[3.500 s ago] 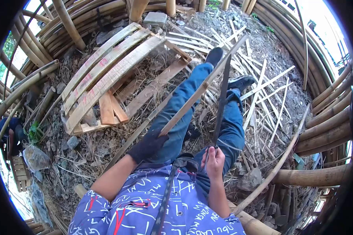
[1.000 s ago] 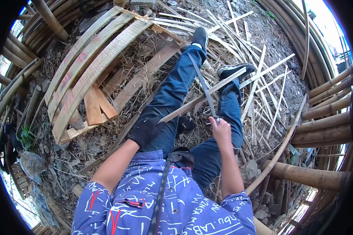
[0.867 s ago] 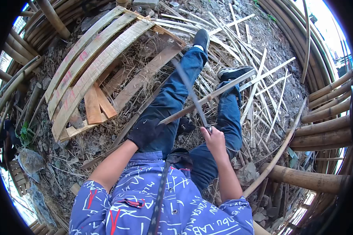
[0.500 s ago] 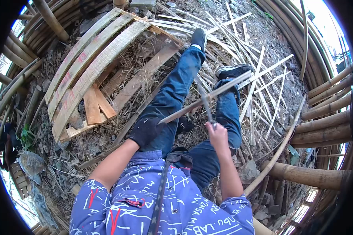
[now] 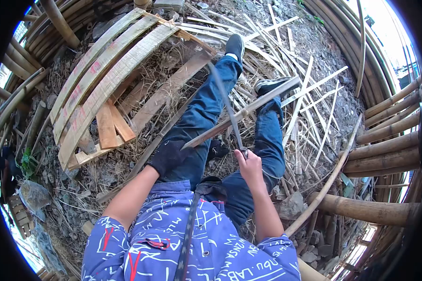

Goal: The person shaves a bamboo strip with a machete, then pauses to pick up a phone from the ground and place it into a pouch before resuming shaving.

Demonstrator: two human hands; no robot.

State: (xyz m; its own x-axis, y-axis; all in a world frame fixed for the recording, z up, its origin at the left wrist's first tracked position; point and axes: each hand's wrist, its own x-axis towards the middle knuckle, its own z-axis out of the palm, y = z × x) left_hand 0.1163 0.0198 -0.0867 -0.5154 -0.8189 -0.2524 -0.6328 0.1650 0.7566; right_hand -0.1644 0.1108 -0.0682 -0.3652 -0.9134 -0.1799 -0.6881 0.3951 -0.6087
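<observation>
My left hand (image 5: pixel 168 157), in a black glove, is closed around the near end of a long bamboo strip (image 5: pixel 267 97) above my left thigh. The strip slants up and to the right, its far end over my right shoe. My bare right hand (image 5: pixel 249 165) grips the handle of a long knife (image 5: pixel 224 95) above my right thigh. The knife's blade points up and to the left and crosses the strip near its middle. Whether the edge cuts into the strip cannot be made out.
Several thin split strips (image 5: pixel 309 100) lie scattered around and beyond my shoes. A slatted wooden pallet (image 5: pixel 122 54) lies at the left. Bamboo poles (image 5: pixel 384 208) stick in from the right, and a long thin pole (image 5: pixel 335 175) runs beside my right leg. Stones (image 5: pixel 290 206) lie near it.
The knife's blade has swung to the left, its tip now over my left shin. My right hand has moved slightly left and toward me. The bamboo strip stays in my left hand.
</observation>
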